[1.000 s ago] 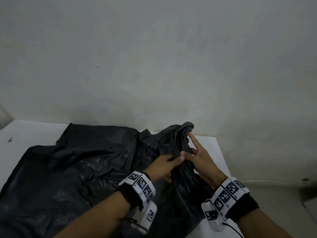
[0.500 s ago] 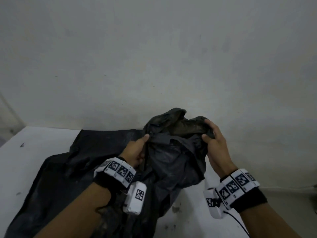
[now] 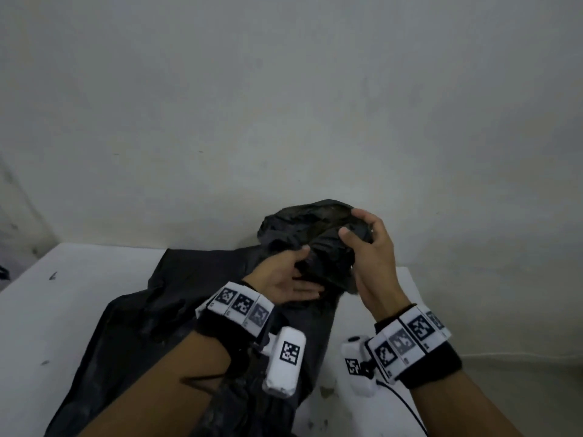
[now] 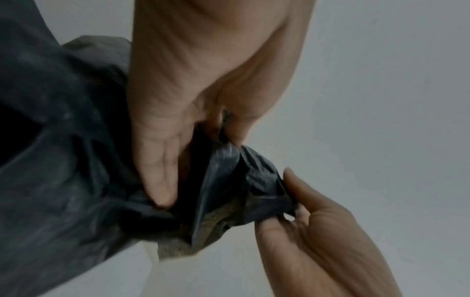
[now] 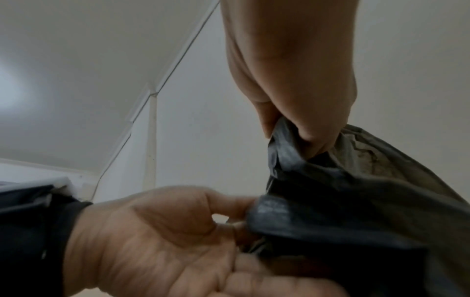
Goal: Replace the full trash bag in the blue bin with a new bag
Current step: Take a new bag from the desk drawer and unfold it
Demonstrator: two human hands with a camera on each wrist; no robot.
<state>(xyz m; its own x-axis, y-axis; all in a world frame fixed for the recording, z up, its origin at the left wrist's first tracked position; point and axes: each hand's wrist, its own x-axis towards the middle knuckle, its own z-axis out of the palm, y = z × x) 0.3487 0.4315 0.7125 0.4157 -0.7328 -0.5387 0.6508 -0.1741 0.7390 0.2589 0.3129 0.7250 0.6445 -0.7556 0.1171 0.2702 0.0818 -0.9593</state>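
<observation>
A black trash bag [image 3: 176,310] lies spread on a white table [image 3: 63,310]. Its far end [image 3: 315,234] is lifted and bunched between my hands. My left hand [image 3: 284,279] is palm up beneath the bunch, thumb on top, pinching the plastic [image 4: 229,160]. My right hand [image 3: 369,247] grips the top right of the bunch with curled fingers and thumb. The right wrist view shows those fingers [image 5: 305,130] clamped on the bag's edge [image 5: 330,191], with the left hand [image 5: 165,231] below. No blue bin is in view.
A plain pale wall [image 3: 284,105] rises just behind the table. The table's right edge [image 3: 413,294] drops to the floor [image 3: 520,389]. Small dirt specks [image 3: 328,391] mark the tabletop near the bag.
The bag's end has come up off the table. My hands have drawn closer together and bunched it, and the left hand has turned palm up under it.
</observation>
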